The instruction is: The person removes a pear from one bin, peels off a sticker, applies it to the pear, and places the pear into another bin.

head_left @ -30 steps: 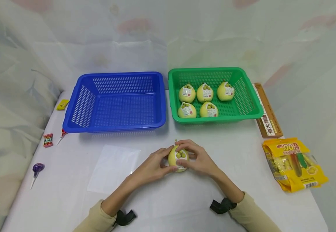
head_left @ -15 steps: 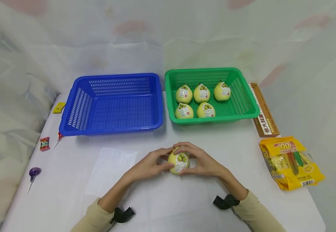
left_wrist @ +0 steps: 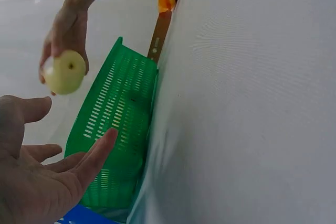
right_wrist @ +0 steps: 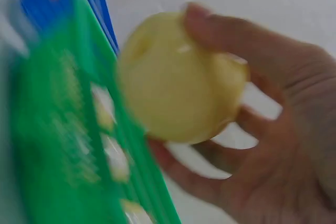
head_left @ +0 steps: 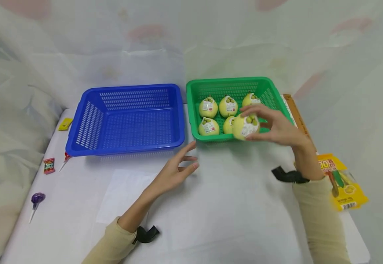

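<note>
Pear (head_left: pixel 245 126), yellow with a printed label, was gripped in the right hand (head_left: pixel 274 126), fingers curled round it, and was held in the air just over the front edge of the green basket (head_left: pixel 278 110). Five more labelled pears (head_left: pixel 208 107) were seen lying in that basket, three along the back and two at the front. In the right wrist view the pear (right_wrist: pixel 178 80) was shown blurred, cupped by fingers (right_wrist: pixel 247 38) and thumb above the green rim. The left hand (head_left: pixel 178 170) was held open and empty, fingers spread loosely, just above the white tabletop (head_left: pixel 224 209) near the basket's front left corner. An empty blue basket (head_left: pixel 125 117) was set just beside the green one. A clear plastic sheet (head_left: pixel 125 194) was laid flat under the left forearm. A yellow snack bag (head_left: pixel 346 183) was partly hidden behind the right sleeve. A purple lollipop (head_left: pixel 37 200) and small sweets (head_left: pixel 49 165) were scattered at the left edge.
</note>
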A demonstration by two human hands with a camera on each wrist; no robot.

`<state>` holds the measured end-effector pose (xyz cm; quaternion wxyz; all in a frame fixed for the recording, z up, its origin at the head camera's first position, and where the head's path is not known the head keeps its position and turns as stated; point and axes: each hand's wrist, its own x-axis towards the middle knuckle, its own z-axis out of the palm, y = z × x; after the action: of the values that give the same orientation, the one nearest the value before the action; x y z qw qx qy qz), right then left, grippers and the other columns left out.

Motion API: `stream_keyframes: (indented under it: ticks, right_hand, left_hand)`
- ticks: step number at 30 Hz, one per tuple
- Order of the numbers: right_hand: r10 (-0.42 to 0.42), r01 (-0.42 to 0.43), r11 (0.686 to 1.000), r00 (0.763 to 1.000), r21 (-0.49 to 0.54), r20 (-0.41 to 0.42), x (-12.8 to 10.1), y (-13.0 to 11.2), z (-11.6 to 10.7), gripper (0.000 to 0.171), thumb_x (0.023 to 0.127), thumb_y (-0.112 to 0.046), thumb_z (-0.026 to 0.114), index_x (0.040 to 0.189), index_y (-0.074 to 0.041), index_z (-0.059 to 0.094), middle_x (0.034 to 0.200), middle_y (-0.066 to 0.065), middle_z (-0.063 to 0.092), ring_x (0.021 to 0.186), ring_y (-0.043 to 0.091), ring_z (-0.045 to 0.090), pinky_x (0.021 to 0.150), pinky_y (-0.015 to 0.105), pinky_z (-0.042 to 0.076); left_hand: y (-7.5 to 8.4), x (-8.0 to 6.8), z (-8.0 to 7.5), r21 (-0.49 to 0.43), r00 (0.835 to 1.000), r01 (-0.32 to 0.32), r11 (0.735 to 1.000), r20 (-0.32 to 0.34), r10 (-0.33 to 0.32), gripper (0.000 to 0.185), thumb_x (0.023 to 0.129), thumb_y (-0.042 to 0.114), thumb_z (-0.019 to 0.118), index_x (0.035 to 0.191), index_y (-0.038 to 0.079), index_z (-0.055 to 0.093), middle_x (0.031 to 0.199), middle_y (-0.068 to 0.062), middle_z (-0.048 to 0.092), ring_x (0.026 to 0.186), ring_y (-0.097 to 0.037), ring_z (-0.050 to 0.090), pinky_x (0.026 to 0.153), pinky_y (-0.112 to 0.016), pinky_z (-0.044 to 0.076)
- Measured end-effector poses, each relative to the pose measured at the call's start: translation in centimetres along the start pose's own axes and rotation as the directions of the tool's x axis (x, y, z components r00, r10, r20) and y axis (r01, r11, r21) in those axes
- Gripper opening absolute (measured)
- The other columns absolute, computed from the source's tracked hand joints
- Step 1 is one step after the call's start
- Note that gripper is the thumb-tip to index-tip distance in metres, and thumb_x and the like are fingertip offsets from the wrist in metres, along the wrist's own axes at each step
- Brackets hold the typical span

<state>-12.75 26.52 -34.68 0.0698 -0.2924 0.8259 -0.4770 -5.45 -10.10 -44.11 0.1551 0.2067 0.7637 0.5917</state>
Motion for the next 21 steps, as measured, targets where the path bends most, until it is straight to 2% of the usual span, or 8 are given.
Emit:
stream_keyframes:
  ticks: [2,3,6,10,12,14,16,21]
  right_hand:
    - [0.137,-0.133,0.988,0.99,-0.083,0.039,1.5,0.9,-3.1,0.058,0.087,0.003,0.088,0.14,-0.008,0.066,0.153,-0.003,0.058,0.137,0.013,0.058,0.095,0.019,0.058]
    - [0.212,-0.201,0.971,0.974,-0.129,0.075,2.3,1.5,-4.5,0.057,0.089,-0.002,0.088,0.141,-0.011,0.066,0.154,-0.001,0.057,0.138,0.017,0.058,0.098,0.022,0.056]
    - [0.396,-0.353,0.908,0.899,-0.228,0.186,4.1,3.9,-7.0,0.055,0.092,-0.015,0.088,0.142,-0.016,0.067,0.156,0.004,0.056,0.147,0.028,0.05,0.108,0.033,0.05]
    - [0.504,-0.433,0.859,0.808,-0.274,0.305,5.4,7.1,-7.8,0.056,0.093,-0.023,0.088,0.144,-0.017,0.066,0.162,0.007,0.054,0.144,0.026,0.048,0.105,0.033,0.052]
    - [0.52,-0.451,0.853,0.778,-0.262,0.351,5.7,8.2,-7.6,0.056,0.094,-0.022,0.087,0.146,-0.015,0.065,0.167,0.009,0.047,0.138,0.027,0.052,0.1,0.031,0.056]
    - [0.526,-0.468,0.85,0.759,-0.24,0.383,5.7,9.0,-7.3,0.055,0.094,-0.018,0.086,0.145,-0.013,0.065,0.172,0.01,0.041,0.142,0.029,0.051,0.096,0.03,0.059]
    - [0.521,-0.473,0.853,0.753,-0.219,0.402,5.6,9.3,-7.1,0.054,0.094,-0.013,0.085,0.144,-0.011,0.066,0.175,0.012,0.036,0.149,0.036,0.048,0.097,0.031,0.06]
    - [0.498,-0.466,0.865,0.764,-0.184,0.411,5.1,9.2,-6.8,0.052,0.093,-0.009,0.085,0.142,-0.01,0.068,0.174,0.014,0.039,0.167,0.04,0.025,0.116,0.044,0.055]
  left_hand:
    - [0.0,0.3,0.0,0.021,1.0,0.0,1.0,-0.003,0.0,0.077,0.109,0.027,0.068,0.173,0.032,0.025,0.181,0.0,0.029,0.147,-0.036,0.06,0.105,-0.047,0.065]
    - [0.0,0.4,0.0,0.026,1.0,-0.001,1.0,-0.002,0.001,0.079,0.109,0.028,0.068,0.174,0.033,0.023,0.182,0.004,0.026,0.148,-0.036,0.059,0.106,-0.049,0.065]
    - [-0.1,0.6,0.0,0.033,1.0,-0.005,0.999,0.004,0.005,0.082,0.108,0.028,0.069,0.174,0.035,0.02,0.182,0.007,0.022,0.148,-0.036,0.059,0.105,-0.048,0.065]
    - [-0.2,0.8,0.1,0.036,1.0,-0.018,0.999,0.02,0.017,0.081,0.109,0.026,0.068,0.175,0.03,0.021,0.182,0.005,0.021,0.148,-0.038,0.058,0.105,-0.049,0.065]
    - [-0.2,0.9,0.3,0.04,0.999,-0.023,0.999,0.028,0.022,0.08,0.109,0.026,0.068,0.175,0.027,0.022,0.183,0.005,0.021,0.148,-0.039,0.059,0.105,-0.049,0.065]
    - [-0.2,0.9,0.4,0.043,0.999,-0.026,0.999,0.036,0.024,0.08,0.109,0.027,0.068,0.175,0.024,0.023,0.183,0.005,0.021,0.148,-0.039,0.059,0.105,-0.05,0.065]
    - [-0.2,0.9,0.5,0.046,0.999,-0.026,0.999,0.039,0.025,0.08,0.109,0.028,0.068,0.175,0.024,0.023,0.183,0.005,0.021,0.147,-0.038,0.059,0.105,-0.05,0.065]
    - [-0.1,0.9,0.7,0.055,0.999,-0.02,0.998,0.041,0.018,0.079,0.109,0.028,0.067,0.174,0.027,0.024,0.183,0.005,0.022,0.147,-0.036,0.06,0.105,-0.05,0.065]
